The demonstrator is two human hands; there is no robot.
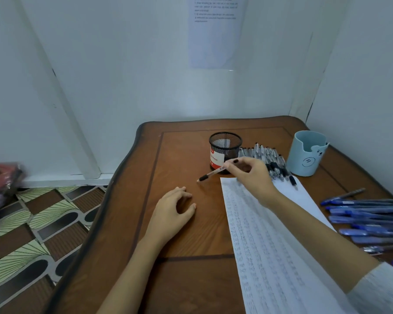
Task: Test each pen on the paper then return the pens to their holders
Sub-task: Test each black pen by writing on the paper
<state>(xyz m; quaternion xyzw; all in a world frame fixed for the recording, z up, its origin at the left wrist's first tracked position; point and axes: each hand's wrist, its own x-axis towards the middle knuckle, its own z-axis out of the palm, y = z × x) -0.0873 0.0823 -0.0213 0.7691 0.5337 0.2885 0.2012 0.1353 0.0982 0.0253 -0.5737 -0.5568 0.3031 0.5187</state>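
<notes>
Meanwhile your right hand (251, 175) pinched a clear black-gripped pen (212, 173) beside the black mesh holder (225, 150); your left hand (173, 211) rested loosely curled, holding nothing.

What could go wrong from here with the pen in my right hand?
1. The pen points at bare table, not the paper; it might mark the wood.
2. The right hand is close to the mesh holder, which looks empty and may tip if bumped.
3. Loose blue pens lie by the right sleeve; a sweep might roll them off.
</notes>
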